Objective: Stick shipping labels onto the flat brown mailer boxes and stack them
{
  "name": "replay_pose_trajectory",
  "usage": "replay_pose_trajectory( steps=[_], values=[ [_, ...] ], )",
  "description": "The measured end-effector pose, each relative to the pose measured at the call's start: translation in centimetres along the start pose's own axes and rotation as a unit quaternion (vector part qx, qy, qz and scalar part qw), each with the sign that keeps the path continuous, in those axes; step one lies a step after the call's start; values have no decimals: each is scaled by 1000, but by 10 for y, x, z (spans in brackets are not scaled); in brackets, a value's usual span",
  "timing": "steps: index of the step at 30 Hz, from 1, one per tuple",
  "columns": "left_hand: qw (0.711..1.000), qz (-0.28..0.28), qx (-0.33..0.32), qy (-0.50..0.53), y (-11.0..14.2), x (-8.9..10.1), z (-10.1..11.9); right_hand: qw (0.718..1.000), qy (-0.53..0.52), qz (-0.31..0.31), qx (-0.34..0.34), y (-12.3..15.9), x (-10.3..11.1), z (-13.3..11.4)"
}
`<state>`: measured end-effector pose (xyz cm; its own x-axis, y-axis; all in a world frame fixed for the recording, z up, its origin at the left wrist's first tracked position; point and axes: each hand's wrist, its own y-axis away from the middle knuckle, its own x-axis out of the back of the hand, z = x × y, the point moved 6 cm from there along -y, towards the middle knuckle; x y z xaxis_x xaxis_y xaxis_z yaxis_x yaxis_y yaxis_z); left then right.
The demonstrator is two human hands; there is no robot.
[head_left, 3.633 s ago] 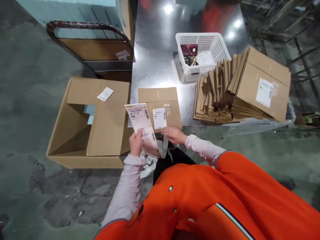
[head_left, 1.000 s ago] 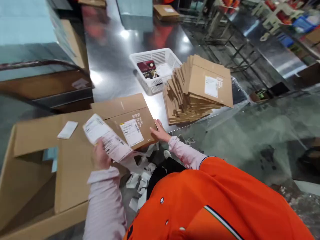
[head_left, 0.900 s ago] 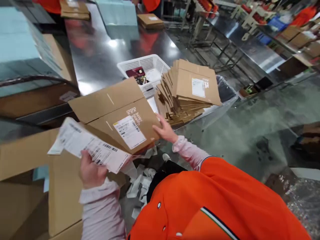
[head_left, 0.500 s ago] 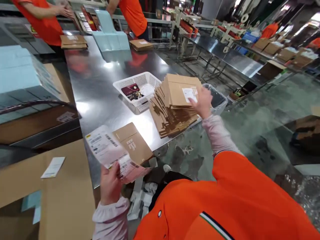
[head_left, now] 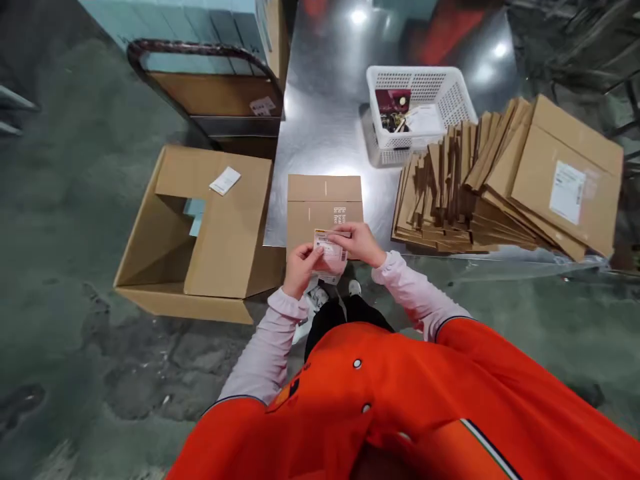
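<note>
The left hand (head_left: 299,268) and right hand (head_left: 364,245) cover parts of a label (head_left: 332,255) whose fine print is too small to read, together masking the near side of a cardboard box (head_left: 320,208). A flap (head_left: 220,247) hides some of an open carton's (head_left: 185,307) inside. Blue boxes (head_left: 190,19) and a steel table (head_left: 320,127) run off the top edge; small items (head_left: 393,123) in a white basket (head_left: 453,100) look indistinct.

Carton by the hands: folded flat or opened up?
Folded flat: the carton lies level on the metal table, with no raised walls showing.
</note>
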<state>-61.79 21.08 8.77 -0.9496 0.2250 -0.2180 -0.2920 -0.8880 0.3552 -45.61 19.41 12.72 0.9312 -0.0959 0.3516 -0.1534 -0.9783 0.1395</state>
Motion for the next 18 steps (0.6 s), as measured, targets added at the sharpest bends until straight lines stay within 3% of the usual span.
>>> replay_pose_trajectory(
  steps=[3,7,10,12,14,18],
  values=[
    [998,46,-33,-4,1,1,-11,997,72,-16,21,-5,-5,-6],
    [988,154,-25,-14,1,7,-35,999,49,2,14,-1,-18,12],
    [988,153,21,6,-3,10,-65,999,36,10,36,-23,-24,33],
    [988,130,84,27,2,13,-94,994,89,49,50,-51,-22,48],
    [979,122,157,38,21,21,-125,982,167,83,37,-83,-18,63],
    [957,123,262,19,87,45,-170,955,284,78,8,-125,-20,80]
  ],
)
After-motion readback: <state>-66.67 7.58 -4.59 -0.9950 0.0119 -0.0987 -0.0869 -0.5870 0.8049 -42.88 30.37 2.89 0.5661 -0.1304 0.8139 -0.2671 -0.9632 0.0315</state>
